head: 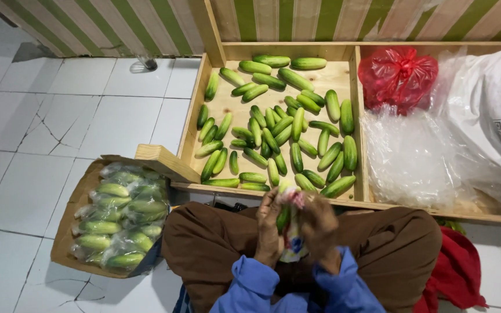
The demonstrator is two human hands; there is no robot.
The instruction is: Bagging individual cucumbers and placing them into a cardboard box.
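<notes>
Nearest the camera, the person sits with blue sleeves (297, 290) and brown trousers (215, 243), knees drawn up. Both hands meet over the lap. The left hand (269, 229) is closed around the lower part of a cucumber (283, 219) partly wrapped in a small printed plastic bag (293, 243); the right hand (320, 227) is closed on the bag's other side, fingers pinching the film near its top. The cucumber stands roughly upright between the two hands, just below the front edge of the wooden tray (204, 104).

To the person's left, on the white tiled floor (59, 127), a cardboard box (68, 232) holds bagged cucumbers (120, 220) stacked in rows. A red cloth (456, 272) lies by the right knee.

Beyond the hands, the tray's left compartment holds many loose cucumbers (279, 133), lying unsorted. The right compartment contains clear plastic sheeting (413, 156), a knotted red plastic bag (398, 75) and a large white sack (494, 110).

Farthest back stands a wall with green and cream stripes (117, 23).
</notes>
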